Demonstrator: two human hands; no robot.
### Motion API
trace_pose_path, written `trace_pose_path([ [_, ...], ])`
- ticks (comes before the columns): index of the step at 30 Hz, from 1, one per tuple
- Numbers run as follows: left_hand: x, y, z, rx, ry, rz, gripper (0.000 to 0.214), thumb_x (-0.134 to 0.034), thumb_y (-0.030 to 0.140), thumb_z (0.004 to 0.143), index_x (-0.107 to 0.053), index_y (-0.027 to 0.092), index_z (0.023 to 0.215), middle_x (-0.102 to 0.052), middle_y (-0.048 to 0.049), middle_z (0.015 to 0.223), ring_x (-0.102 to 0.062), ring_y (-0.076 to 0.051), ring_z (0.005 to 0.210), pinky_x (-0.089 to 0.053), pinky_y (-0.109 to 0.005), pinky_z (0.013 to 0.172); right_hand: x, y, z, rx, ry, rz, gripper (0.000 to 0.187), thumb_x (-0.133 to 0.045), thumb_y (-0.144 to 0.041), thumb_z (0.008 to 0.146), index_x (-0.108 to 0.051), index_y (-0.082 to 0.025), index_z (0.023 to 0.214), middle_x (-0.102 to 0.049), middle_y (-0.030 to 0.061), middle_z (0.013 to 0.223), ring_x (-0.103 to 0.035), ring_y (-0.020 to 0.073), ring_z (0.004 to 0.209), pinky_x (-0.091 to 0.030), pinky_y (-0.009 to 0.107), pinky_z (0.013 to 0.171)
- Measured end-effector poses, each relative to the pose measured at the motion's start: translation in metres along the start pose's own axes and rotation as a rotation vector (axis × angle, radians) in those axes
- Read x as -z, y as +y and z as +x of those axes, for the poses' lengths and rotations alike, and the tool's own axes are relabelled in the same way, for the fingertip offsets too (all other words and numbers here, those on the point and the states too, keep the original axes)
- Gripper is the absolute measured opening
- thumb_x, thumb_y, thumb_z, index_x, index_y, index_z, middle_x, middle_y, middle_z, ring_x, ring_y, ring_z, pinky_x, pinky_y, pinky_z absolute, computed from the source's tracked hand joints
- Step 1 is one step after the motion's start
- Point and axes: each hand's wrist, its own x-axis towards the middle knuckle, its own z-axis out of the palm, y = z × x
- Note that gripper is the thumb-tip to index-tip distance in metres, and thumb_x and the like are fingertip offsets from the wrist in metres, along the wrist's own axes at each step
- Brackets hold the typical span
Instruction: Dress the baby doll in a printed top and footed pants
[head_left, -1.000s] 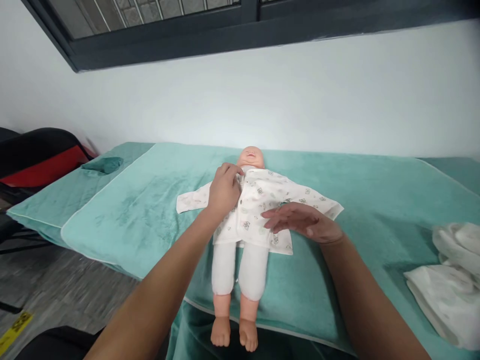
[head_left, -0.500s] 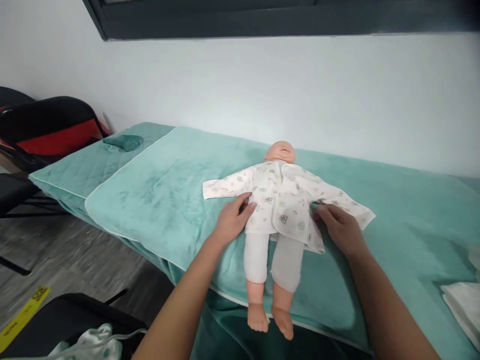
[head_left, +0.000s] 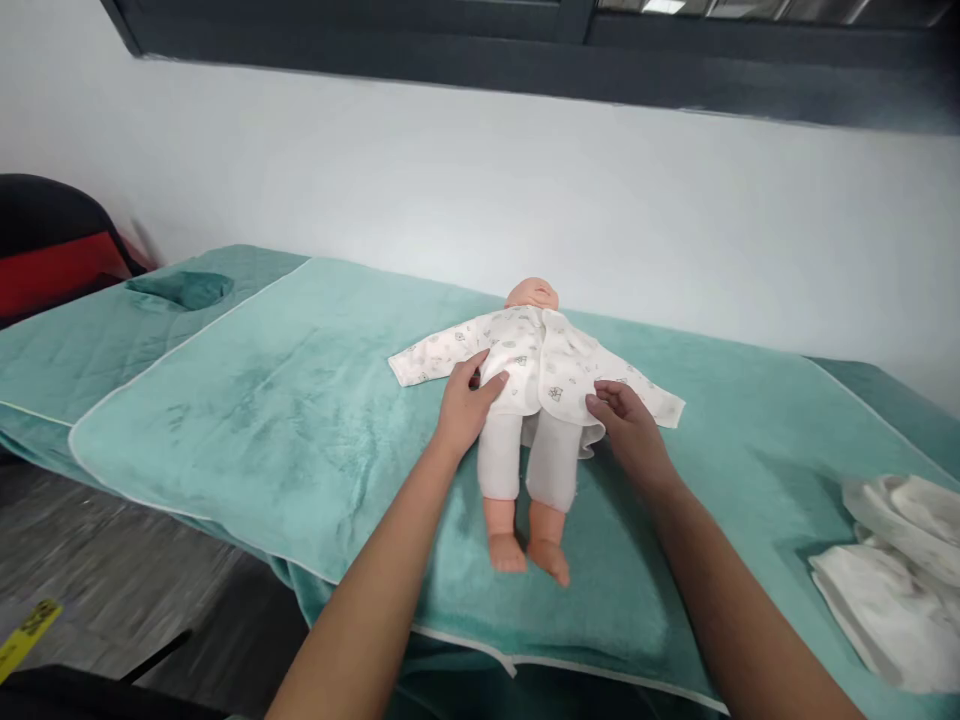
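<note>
A baby doll [head_left: 534,294] lies on its back on a green-covered bed, its feet toward me. It wears a white printed baby shirt [head_left: 517,355] with the sleeves spread out, and white pants [head_left: 553,465]. My left hand [head_left: 469,405] rests against the shirt's left side, thumb and fingers apart, the thumb on the cloth. On the other side my right hand [head_left: 630,425] pinches the shirt's side edge near the hem. The right hand's lower fingers are partly hidden.
Crumpled white cloth [head_left: 892,580] lies on the bed [head_left: 247,400] at the right. The bed has a face hole [head_left: 180,288] at its left end. A black and red chair [head_left: 56,250] stands beyond that. Behind runs a white wall below a dark window frame.
My view has shifted to the right, showing more white cloth. My right hand has moved from under the shirt's side to its outer edge, and the front panel lies flatter. The left hand stays alongside.
</note>
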Motion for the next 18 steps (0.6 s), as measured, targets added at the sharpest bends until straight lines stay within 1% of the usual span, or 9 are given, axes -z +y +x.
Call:
trace_pose_path([
  [4, 0.004, -0.007, -0.003, -0.024, 0.024, 0.052, 0.041, -0.067, 0.036, 0.086, -0.07, 0.021, 0.123, -0.067, -0.0081, 0.119, -0.06, -0.023, 0.111, -0.044, -0.037, 0.101, 0.004, 0.005, -0.003, -0.05, 0.038, 0.147, 0.036, -0.079, -0.044, 0.075, -0.067, -0.024, 0.103, -0.064, -0.0014, 0.086, -0.058, 0.0153, 0.075, -0.046, 0.028, 0.065],
  [6, 0.007, -0.008, -0.006, -0.026, 0.041, 0.028, 0.038, -0.067, 0.034, 0.085, -0.071, 0.023, 0.121, -0.067, -0.0066, 0.118, -0.06, -0.023, 0.111, -0.044, -0.036, 0.101, 0.009, 0.009, -0.007, -0.069, 0.072, 0.213, 0.034, -0.08, -0.042, 0.074, -0.067, -0.024, 0.101, -0.063, -0.0021, 0.084, -0.056, 0.0142, 0.068, -0.043, 0.026, 0.058],
  [8, 0.01, -0.009, -0.009, -0.015, 0.053, -0.038, 0.038, -0.066, 0.03, 0.083, -0.072, 0.023, 0.12, -0.067, -0.0055, 0.118, -0.061, -0.022, 0.111, -0.044, -0.035, 0.101, 0.012, 0.011, -0.01, -0.074, 0.095, 0.195, 0.033, -0.077, -0.042, 0.075, -0.067, -0.024, 0.1, -0.064, -0.0018, 0.083, -0.055, 0.0143, 0.066, -0.042, 0.026, 0.056],
  [10, 0.011, -0.008, -0.01, -0.022, 0.059, -0.098, 0.037, -0.065, 0.029, 0.082, -0.073, 0.023, 0.118, -0.067, -0.0049, 0.117, -0.061, -0.022, 0.11, -0.044, -0.034, 0.1, 0.011, 0.01, -0.012, -0.027, 0.126, 0.07, 0.034, -0.074, -0.045, 0.078, -0.066, -0.024, 0.104, -0.065, 0.0, 0.09, -0.059, 0.0166, 0.074, -0.047, 0.029, 0.062],
  [12, 0.011, -0.007, -0.01, -0.039, 0.063, -0.113, 0.032, -0.064, 0.032, 0.084, -0.076, 0.023, 0.112, -0.068, -0.005, 0.114, -0.061, -0.021, 0.109, -0.044, -0.033, 0.099, 0.008, 0.007, -0.014, 0.077, 0.148, -0.081, 0.038, -0.07, -0.046, 0.082, -0.065, -0.026, 0.114, -0.065, 0.0039, 0.109, -0.061, 0.0214, 0.095, -0.052, 0.035, 0.077],
  [13, 0.01, -0.006, -0.01, -0.043, 0.068, -0.106, 0.03, -0.063, 0.034, 0.085, -0.077, 0.022, 0.108, -0.069, -0.0052, 0.112, -0.062, -0.021, 0.108, -0.044, -0.032, 0.098, 0.006, 0.005, -0.015, 0.149, 0.144, -0.142, 0.041, -0.068, -0.045, 0.084, -0.063, -0.027, 0.12, -0.062, 0.0063, 0.121, -0.059, 0.0241, 0.109, -0.052, 0.039, 0.085],
  [15, 0.01, -0.004, -0.011, -0.031, 0.079, -0.093, 0.027, -0.062, 0.037, 0.086, -0.079, 0.021, 0.1, -0.071, -0.0055, 0.106, -0.063, -0.021, 0.103, -0.045, -0.032, 0.095, 0.002, 0.0, -0.018, 0.313, 0.096, -0.23, 0.045, -0.066, -0.044, 0.087, -0.06, -0.028, 0.128, -0.051, 0.0094, 0.143, -0.049, 0.0276, 0.131, -0.046, 0.047, 0.103],
  [17, 0.009, -0.002, -0.011, -0.002, 0.078, -0.108, 0.026, -0.063, 0.038, 0.086, -0.08, 0.02, 0.095, -0.073, -0.0052, 0.102, -0.064, -0.021, 0.099, -0.046, -0.032, 0.092, -0.001, -0.003, -0.021, 0.445, 0.011, -0.305, 0.044, -0.063, -0.042, 0.09, -0.059, -0.029, 0.132, -0.044, 0.0098, 0.151, -0.041, 0.0284, 0.14, -0.036, 0.052, 0.114],
  [18, 0.009, -0.001, -0.012, 0.013, 0.075, -0.125, 0.026, -0.063, 0.038, 0.085, -0.08, 0.02, 0.092, -0.073, -0.0049, 0.1, -0.064, -0.021, 0.097, -0.046, -0.032, 0.091, -0.002, -0.005, -0.022, 0.488, -0.019, -0.345, 0.042, -0.062, -0.041, 0.092, -0.059, -0.03, 0.132, -0.045, 0.0097, 0.15, -0.041, 0.0283, 0.14, -0.034, 0.053, 0.116],
])
